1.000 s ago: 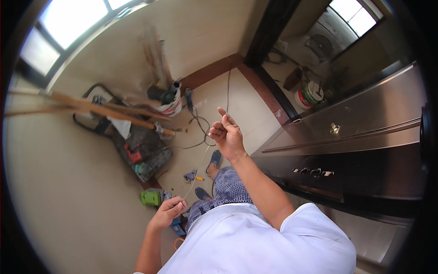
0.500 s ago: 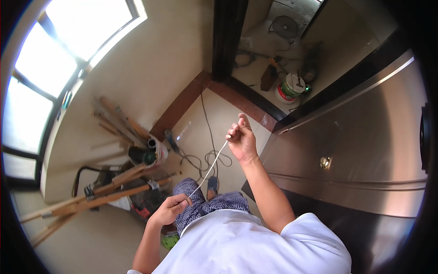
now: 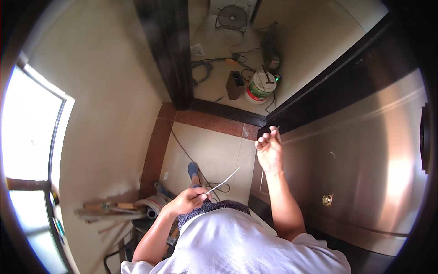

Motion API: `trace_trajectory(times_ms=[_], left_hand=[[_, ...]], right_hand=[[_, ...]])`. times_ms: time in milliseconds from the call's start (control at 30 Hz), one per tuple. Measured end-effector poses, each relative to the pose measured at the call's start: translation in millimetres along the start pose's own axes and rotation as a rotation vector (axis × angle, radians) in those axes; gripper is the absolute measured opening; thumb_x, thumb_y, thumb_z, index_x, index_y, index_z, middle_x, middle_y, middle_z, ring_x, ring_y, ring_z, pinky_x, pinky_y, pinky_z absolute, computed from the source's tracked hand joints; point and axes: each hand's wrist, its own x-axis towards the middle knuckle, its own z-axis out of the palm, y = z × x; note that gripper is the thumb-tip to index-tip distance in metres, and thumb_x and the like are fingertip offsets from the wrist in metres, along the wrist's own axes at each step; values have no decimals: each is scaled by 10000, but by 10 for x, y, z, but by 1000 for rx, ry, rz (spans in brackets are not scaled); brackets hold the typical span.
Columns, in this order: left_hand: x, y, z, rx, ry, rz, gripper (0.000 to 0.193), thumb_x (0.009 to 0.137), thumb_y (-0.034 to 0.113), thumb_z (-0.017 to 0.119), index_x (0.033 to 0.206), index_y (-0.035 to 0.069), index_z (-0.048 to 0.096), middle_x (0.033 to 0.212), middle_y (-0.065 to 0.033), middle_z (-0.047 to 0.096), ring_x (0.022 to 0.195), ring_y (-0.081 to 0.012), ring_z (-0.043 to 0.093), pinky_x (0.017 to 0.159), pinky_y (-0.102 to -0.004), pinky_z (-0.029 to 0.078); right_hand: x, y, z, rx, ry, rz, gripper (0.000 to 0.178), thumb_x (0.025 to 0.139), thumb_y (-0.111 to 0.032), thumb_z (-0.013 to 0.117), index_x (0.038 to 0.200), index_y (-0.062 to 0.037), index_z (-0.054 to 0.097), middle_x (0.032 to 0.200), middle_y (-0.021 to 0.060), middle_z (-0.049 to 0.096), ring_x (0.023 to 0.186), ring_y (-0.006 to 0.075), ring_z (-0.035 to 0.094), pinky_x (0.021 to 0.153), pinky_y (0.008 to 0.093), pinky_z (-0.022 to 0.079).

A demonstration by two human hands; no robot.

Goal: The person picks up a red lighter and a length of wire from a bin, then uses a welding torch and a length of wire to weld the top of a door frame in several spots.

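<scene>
In my left hand (image 3: 189, 200), low in front of my waist, the closed fingers grip a thin white cable (image 3: 224, 179). Its free end rises toward the right in a slight curve and stops well short of my other hand. My right hand (image 3: 270, 153) is raised beside the brown metallic door (image 3: 346, 155), palm toward me, with its fingers curled in. A tiny dark tip shows by its fingertips, too small to name. Whether the hand touches the door, I cannot tell.
Past the dark door frame (image 3: 169, 55) are a fan (image 3: 232, 18), a white, green and red bucket (image 3: 259, 89) with tools on top, and a brown box (image 3: 234, 86). A dark cord (image 3: 182, 147) crosses the floor near my foot (image 3: 193, 170). Wood strips (image 3: 114, 211) lean at left.
The cable ran between both hands before; now its far end hangs free of my right hand. My right hand has moved right and slightly down. The view has turned, shifting the doorway left.
</scene>
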Motion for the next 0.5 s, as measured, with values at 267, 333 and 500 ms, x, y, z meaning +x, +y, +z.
trace_trajectory(times_ms=[267,333,500], left_hand=[[1768,1314,-1103,13,-382,5,198,1169,165,492,1037,58,593,820,66,435,662,-51,351,595,-244,306],[2207,1570,-1317,-29,-416,-17,210,1172,189,494,1040,68,605,761,73,385,625,-48,318,567,-258,276],[3468,1995,-1713,108,-418,63,201,1150,108,515,1008,50,644,756,47,460,621,-64,408,580,-258,340]], right_hand=[[1139,-841,554,-162,225,-387,198,1116,-303,599,1250,-169,656,904,-3,656,773,138,596,718,329,516],[1376,-1009,552,-141,281,-459,216,1111,-307,610,1259,-156,652,906,-1,653,772,136,597,722,335,519],[2060,-1312,447,-224,423,-616,183,1113,-200,612,1281,-131,634,922,18,654,803,152,606,777,359,533]])
